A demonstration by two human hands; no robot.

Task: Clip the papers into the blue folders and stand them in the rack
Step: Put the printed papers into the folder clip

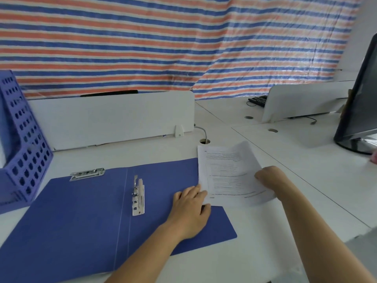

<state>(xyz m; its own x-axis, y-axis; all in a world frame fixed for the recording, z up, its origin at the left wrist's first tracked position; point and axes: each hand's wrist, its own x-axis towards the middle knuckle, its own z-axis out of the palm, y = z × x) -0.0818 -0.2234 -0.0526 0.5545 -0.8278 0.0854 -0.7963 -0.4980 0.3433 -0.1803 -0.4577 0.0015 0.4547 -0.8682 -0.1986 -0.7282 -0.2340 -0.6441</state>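
A blue folder [85, 217] lies open and flat on the white desk, with a metal clip [138, 198] along its spine fold and a second metal clip [87, 174] at its far left edge. A thin stack of printed papers [228, 172] sits just off the folder's right edge, slightly lifted and curled. My right hand [269, 178] grips the stack's right side. My left hand [189, 209] rests on the folder's right flap and pinches the stack's lower left corner. The blue perforated rack [22, 144] stands at the far left.
A white desk divider [114, 117] runs behind the folder. A cable hole [204, 141] lies just beyond the papers. A dark monitor [359, 107] stands at the right edge, and a keyboard [257, 100] lies farther back. Another person's fingers [373, 158] show at the right border.
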